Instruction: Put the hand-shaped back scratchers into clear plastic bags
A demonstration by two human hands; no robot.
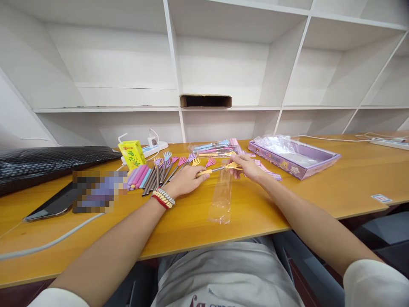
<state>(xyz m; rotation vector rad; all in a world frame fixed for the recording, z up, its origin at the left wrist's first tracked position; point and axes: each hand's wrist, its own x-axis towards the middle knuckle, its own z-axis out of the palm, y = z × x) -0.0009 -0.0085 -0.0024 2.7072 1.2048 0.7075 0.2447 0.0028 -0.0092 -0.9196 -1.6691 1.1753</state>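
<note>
A yellow back scratcher (218,169) with a metal shaft lies across between my two hands. My left hand (188,180) is closed on its handle end. At the claw end, my right hand (245,167) has its fingers curled around the yellow claw. Below the scratcher a clear plastic sleeve (220,200) lies flat on the table, its top end close to my right hand. To the left of my left hand are several loose scratcher heads with metal shafts (166,168) and a bundle of pink, purple and blue handles (139,177).
Packaged back scratchers (215,148) lie at the back of the table (255,213). A purple tray box (300,164) holding clear plastic stands at the right. On the left are a yellow drink carton (132,154), a power strip (155,148), a dark tablet (60,198) and a white cable (64,236).
</note>
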